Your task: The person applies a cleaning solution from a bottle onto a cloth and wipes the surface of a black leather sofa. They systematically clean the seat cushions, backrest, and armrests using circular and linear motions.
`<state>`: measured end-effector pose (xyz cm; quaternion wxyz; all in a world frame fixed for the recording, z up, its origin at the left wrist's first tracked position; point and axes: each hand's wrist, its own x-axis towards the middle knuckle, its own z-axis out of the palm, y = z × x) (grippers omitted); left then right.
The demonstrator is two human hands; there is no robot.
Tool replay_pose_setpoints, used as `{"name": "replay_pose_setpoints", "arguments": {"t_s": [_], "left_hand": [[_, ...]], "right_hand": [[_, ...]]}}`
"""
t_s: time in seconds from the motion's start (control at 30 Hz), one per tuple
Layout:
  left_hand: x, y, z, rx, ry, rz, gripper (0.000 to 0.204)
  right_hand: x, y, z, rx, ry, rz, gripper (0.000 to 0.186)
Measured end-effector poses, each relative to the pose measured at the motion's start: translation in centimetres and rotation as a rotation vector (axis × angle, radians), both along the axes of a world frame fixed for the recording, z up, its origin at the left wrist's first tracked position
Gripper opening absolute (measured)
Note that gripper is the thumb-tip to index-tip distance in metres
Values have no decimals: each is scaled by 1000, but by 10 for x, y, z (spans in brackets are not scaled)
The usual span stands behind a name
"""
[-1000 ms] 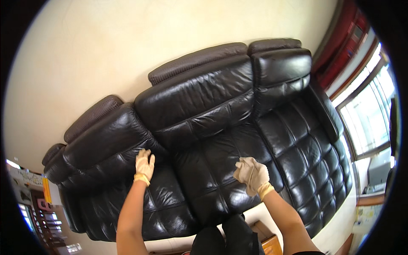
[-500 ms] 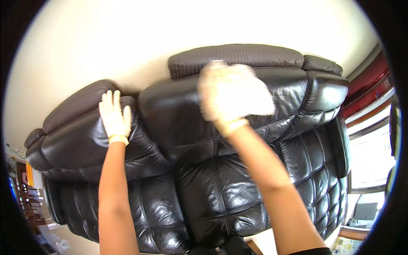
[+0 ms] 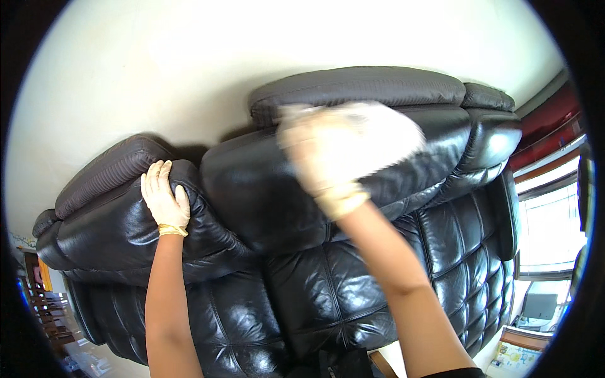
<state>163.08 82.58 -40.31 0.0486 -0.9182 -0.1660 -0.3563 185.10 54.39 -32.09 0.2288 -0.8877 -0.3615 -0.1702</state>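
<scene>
A black leather sofa with padded back cushions and a tufted seat stretches across the view. My left hand, in a thin cream glove, lies flat with fingers out on the top of the left back cushion. Against the middle back cushion, my right hand, also gloved, presses a white cloth that spreads out to the right of it. Hand and cloth are smeared by motion, and the right fingertips are hard to make out.
A pale wall rises behind the sofa's headrests. To the far right are a red curtain and a bright window, with a grey chair-like object below. Brown wooden furniture stands at the far left.
My right hand has shifted slightly left and down with the cloth, which now reaches further right. In the picture my left hand sits a little lower, still on the left back cushion.
</scene>
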Motion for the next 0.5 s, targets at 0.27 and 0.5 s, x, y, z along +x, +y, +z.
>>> {"name": "replay_pose_setpoints", "arguments": {"t_s": [0.27, 0.5], "left_hand": [[-16, 9, 13, 46, 45, 38, 51], [4, -9, 2, -4, 30, 51, 50]], "right_hand": [[53, -83, 31, -126, -152, 184, 30], [-20, 30, -25, 248, -41, 255, 14]]}}
